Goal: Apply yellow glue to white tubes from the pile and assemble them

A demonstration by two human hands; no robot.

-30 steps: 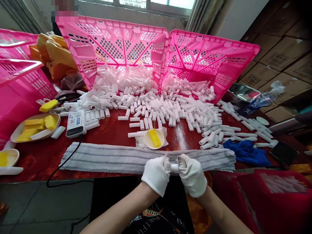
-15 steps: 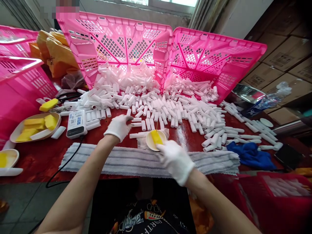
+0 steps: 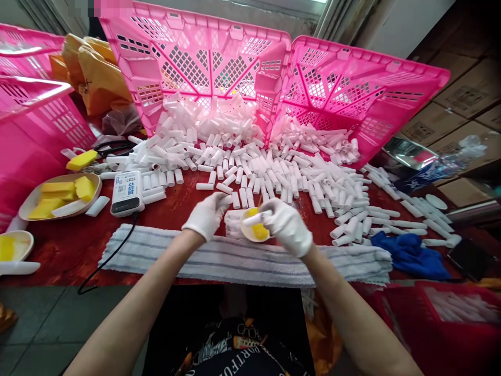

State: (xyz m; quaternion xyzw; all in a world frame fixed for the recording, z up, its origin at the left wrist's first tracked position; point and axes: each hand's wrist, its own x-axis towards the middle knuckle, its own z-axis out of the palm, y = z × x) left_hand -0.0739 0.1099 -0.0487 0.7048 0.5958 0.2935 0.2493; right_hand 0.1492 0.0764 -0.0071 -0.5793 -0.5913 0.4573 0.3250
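Both my hands wear white gloves and hover over the red table (image 3: 176,209). My left hand (image 3: 204,216) is closed, pinching a short white plastic tube (image 3: 224,199) beside the rows of loose tubes. My right hand (image 3: 287,225) is closed on another white tube (image 3: 249,219), whose end points left over a small round dish (image 3: 247,232) holding a yellow sponge (image 3: 259,230). The dish stands at the far edge of a grey striped towel (image 3: 219,256).
Two pink crates (image 3: 203,57) lean at the back, with a big heap of white tubes (image 3: 274,172) spilling out. At left lie a white device with a cable (image 3: 127,192) and a tray of yellow sponges (image 3: 58,196). A blue cloth (image 3: 409,253) and a red bin (image 3: 450,313) are at right.
My hands, together over the towel a second ago, parted. The left reached to the loose tubes and came back with one. The right moved up over the yellow sponge dish with a tube.
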